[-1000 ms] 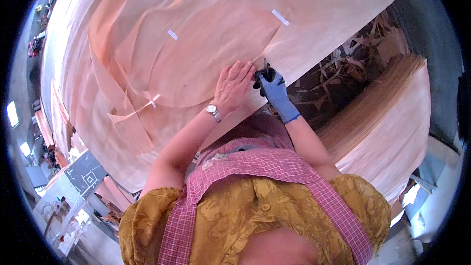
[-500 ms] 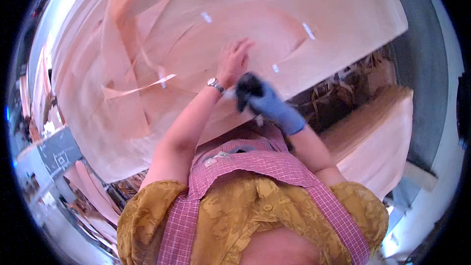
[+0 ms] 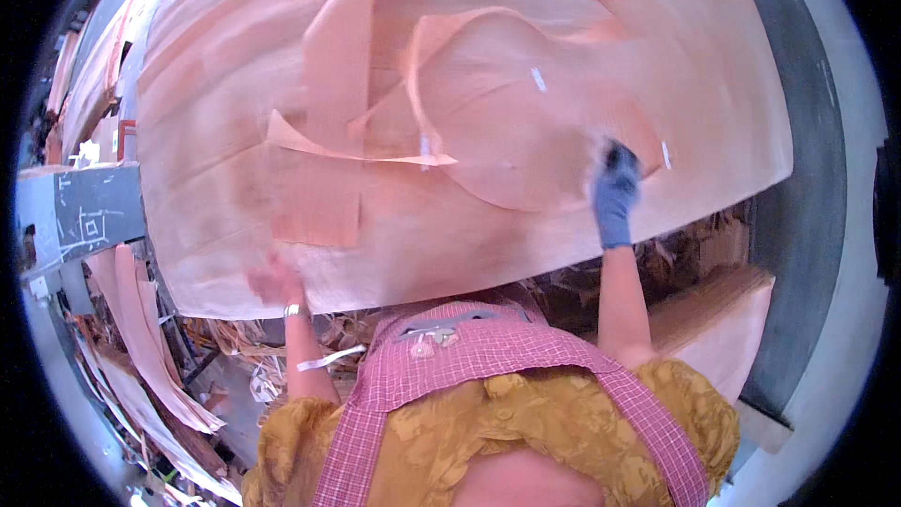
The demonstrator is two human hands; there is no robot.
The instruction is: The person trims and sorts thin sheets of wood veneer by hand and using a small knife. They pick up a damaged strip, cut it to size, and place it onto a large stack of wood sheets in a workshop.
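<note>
I see the bare left hand [image 3: 275,284] has swung from the gloved right hand [image 3: 617,183], apparently no longer bracing there. Both hover or rest over the outspread wood-veneer sheet [image 3: 727,103]; blur hides both grips from me.

At the left we see a grey panel [image 3: 94,205] marked with white lines; below it, long pale strips [image 3: 139,319] slant down near loose scraps [image 3: 246,330]. Lower right, we find stacked sheets [image 3: 723,329] beside a dark grey band [image 3: 809,131].
</note>
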